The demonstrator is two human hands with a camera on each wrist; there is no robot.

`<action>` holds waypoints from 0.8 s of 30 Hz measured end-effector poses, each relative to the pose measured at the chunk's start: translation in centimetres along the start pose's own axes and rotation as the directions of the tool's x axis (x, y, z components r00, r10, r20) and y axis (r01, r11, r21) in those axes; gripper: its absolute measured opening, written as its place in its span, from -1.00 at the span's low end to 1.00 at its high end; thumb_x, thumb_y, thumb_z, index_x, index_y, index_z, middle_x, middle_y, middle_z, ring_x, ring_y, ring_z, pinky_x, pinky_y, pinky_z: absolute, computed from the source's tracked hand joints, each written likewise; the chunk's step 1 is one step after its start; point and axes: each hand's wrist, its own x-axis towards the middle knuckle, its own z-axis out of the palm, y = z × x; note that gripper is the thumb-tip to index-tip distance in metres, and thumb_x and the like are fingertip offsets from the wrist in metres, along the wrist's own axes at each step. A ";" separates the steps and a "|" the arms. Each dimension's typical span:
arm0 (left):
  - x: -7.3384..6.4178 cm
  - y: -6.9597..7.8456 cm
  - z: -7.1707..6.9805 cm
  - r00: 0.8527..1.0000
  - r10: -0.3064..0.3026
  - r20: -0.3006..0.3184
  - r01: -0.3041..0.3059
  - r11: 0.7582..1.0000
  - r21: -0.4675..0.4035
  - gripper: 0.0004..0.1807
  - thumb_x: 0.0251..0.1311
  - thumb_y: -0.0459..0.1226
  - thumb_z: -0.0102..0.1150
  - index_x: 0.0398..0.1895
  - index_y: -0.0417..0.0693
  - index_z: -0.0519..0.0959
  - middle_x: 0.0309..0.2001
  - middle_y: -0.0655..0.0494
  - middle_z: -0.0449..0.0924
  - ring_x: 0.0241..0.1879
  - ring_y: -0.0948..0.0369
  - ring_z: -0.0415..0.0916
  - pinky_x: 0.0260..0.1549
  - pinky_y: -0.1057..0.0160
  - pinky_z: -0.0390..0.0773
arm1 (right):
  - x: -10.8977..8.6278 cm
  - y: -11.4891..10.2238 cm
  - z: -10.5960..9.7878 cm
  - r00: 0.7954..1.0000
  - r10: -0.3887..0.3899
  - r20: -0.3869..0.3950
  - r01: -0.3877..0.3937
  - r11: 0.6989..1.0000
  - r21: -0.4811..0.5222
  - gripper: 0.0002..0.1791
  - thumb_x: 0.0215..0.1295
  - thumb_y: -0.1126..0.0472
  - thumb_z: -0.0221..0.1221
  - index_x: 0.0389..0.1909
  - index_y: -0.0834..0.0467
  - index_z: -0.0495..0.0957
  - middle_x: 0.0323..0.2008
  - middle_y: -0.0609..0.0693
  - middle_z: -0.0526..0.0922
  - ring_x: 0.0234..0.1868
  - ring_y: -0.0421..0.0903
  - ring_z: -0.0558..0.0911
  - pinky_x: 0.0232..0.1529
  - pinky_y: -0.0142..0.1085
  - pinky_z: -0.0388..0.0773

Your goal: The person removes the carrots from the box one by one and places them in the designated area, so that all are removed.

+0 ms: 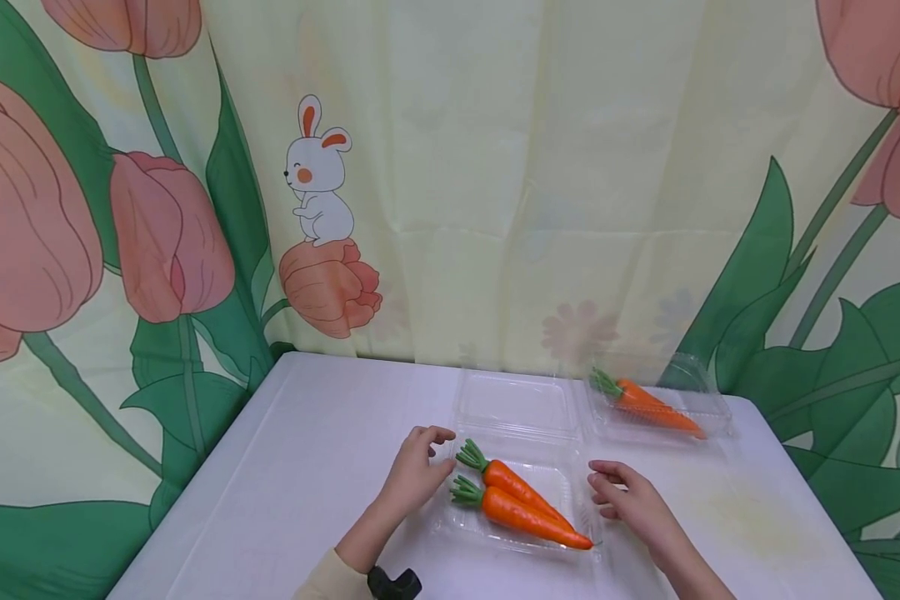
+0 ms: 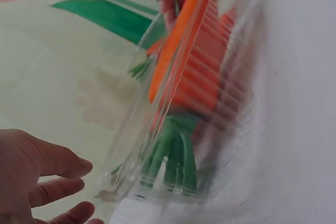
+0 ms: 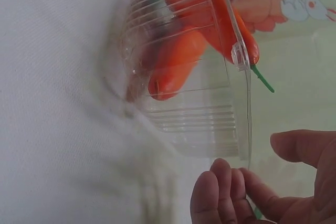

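Note:
Two orange carrots with green tops, a rear one (image 1: pixel 521 490) and a front one (image 1: pixel 525 518), lie side by side in a clear plastic box (image 1: pixel 562 477). The box's hinged lid (image 1: pixel 517 402) is folded back, away from the person. The front carrot's tip reaches over the rim at the right. My left hand (image 1: pixel 408 475) is at the box's left side, its fingers loosely bent with nothing between them. On the opposite side is my right hand (image 1: pixel 633 504), also holding nothing; its fingertips (image 3: pixel 203 192) are close to the box rim in the right wrist view.
At the back right of the white table (image 1: pixel 330 442) stands another clear plastic box (image 1: pixel 693 392), closed over a carrot (image 1: pixel 648 406). A curtain (image 1: pixel 457 167) printed with tulips and a rabbit hangs right behind the table.

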 end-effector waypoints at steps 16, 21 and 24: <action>0.4 -2.9 -0.3 0.938 -0.229 0.262 0.332 0.811 -0.482 -0.53 0.36 -0.32 0.18 0.31 -0.19 0.44 -0.18 -0.01 0.55 -0.45 0.22 0.50 -0.51 0.35 0.60 | -0.1 0.2 -0.4 0.999 -0.029 -0.025 0.028 0.999 -0.042 -0.38 0.52 0.00 0.14 0.37 0.35 0.36 0.11 0.32 0.55 -0.03 0.05 0.64 -0.01 -0.10 0.72; 0.5 -2.9 -0.5 0.929 -0.227 0.293 0.352 0.785 -0.509 -0.52 0.37 -0.33 0.16 0.33 -0.19 0.42 -0.18 -0.03 0.57 -0.49 0.24 0.51 -0.56 0.37 0.61 | -0.3 -0.3 -0.7 0.991 -0.097 -0.087 0.083 0.985 -0.150 -0.45 0.50 0.03 0.15 0.33 0.29 0.43 0.15 0.29 0.58 0.11 0.18 0.60 0.10 0.01 0.66; 0.5 -2.9 -0.5 0.925 -0.230 0.302 0.361 0.780 -0.512 -0.52 0.36 -0.34 0.15 0.33 -0.20 0.41 -0.18 -0.03 0.55 -0.50 0.24 0.51 -0.58 0.36 0.62 | -0.8 -0.9 -0.8 0.983 -0.155 -0.098 0.133 0.972 -0.194 -0.52 0.48 0.06 0.18 0.27 0.26 0.50 0.10 0.22 0.65 0.08 0.16 0.63 0.08 0.02 0.66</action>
